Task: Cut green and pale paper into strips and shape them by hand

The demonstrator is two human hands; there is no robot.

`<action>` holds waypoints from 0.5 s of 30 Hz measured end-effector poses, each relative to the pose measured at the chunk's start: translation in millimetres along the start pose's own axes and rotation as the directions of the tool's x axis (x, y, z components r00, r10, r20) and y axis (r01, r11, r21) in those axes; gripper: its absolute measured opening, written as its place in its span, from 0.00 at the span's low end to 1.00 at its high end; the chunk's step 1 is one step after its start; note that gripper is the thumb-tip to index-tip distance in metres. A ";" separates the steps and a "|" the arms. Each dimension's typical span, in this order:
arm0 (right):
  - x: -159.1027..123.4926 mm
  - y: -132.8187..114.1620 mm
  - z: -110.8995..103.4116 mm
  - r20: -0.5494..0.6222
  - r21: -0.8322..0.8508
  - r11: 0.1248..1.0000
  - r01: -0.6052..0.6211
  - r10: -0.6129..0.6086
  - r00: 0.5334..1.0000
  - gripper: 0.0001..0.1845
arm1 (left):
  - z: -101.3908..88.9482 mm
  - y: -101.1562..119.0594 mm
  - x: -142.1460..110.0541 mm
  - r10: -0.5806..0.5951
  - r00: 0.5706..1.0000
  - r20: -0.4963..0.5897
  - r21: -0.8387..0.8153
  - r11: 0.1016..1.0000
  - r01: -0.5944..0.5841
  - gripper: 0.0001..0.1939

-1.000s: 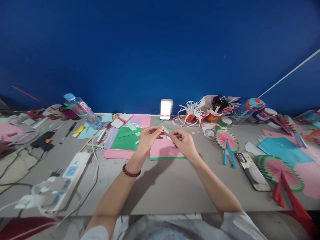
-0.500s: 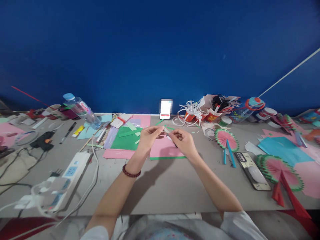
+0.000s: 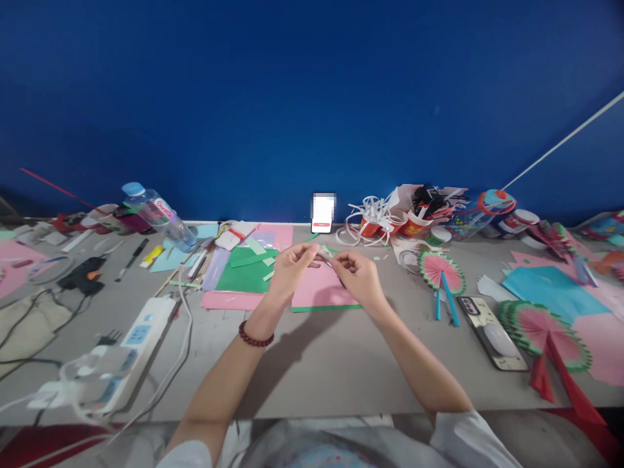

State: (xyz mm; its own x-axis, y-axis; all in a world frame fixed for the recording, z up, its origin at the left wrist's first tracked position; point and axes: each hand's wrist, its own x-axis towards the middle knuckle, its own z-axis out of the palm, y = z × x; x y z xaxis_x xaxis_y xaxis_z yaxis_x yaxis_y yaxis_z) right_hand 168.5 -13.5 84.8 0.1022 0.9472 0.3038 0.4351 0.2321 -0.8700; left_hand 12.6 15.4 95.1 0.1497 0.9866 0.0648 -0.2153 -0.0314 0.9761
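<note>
One small, narrow, pale strip [image 3: 326, 252], apparently paper, at the twelve o'clock side of a green-edged, pink paper sheet [image 3: 319, 292]; left hand [image 3: 289, 265] and right hand [image 3: 359, 272], grips pinched together on it, best served by light, even fingertip pressure.

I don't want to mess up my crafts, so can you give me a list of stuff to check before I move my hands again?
1. Left hand and right hand both at the little pale strip: ok.
2. Pink sheet with green edge under your work: ok.
3. Glue gun away from that sheet: ok.
4. Glue gun cool: cannot tell.
5. Blue cap on the plastic bottle: ok.
6. Nothing on the patterned phone: not ok, a white mouse is on it.
</note>
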 end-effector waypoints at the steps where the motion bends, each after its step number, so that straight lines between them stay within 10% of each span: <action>1: -0.8 -1.4 -0.9 -0.015 -0.027 0.999 0.023 -0.023 1.000 0.11 | 0.3 0.4 0.1 0.011 1.000 0.027 0.010 1.000 -0.011 0.15; 15: -4.6 -8.5 -4.8 -0.024 -0.068 0.995 0.071 -0.073 0.997 0.07 | 6.1 0.3 -3.5 0.029 0.999 0.038 0.083 0.996 -0.032 0.08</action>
State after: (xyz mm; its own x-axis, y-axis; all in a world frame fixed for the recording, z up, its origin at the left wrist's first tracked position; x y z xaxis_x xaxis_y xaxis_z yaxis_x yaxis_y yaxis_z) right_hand 168.6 -20.8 92.7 0.0913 0.9223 0.3756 0.5011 0.2834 -0.8177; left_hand 17.9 10.9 96.5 0.1796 0.9786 0.1005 -0.1386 -0.0759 0.9874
